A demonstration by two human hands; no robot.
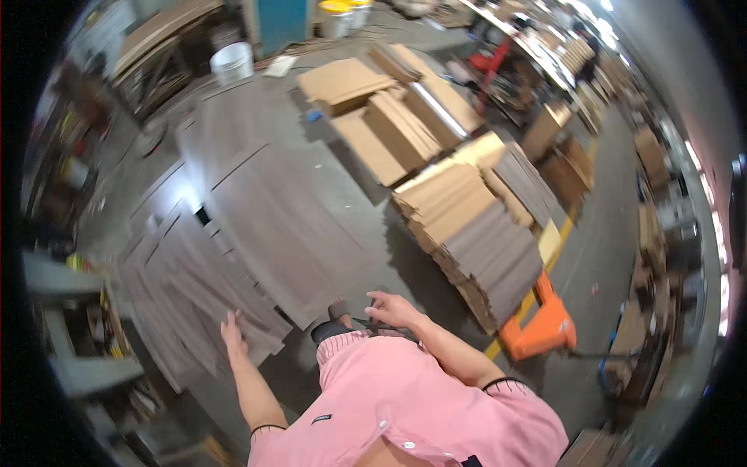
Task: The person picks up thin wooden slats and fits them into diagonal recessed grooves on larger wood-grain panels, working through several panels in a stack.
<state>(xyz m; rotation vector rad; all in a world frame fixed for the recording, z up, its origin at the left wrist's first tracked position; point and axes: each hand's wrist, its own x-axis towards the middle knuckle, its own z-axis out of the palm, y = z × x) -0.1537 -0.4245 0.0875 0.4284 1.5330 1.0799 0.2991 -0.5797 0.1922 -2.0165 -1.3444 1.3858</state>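
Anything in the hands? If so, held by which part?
Nothing appears held: left hand is over the grey-brown boards, contact unclear; right hand looks empty.

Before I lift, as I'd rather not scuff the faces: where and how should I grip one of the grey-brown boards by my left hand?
Probably by its near end, coming from your own side, pinched top and bottom. The grey-brown boards lie broad side up, and their near ends are staggered beside your left hand, so an edge seems easier to catch there.
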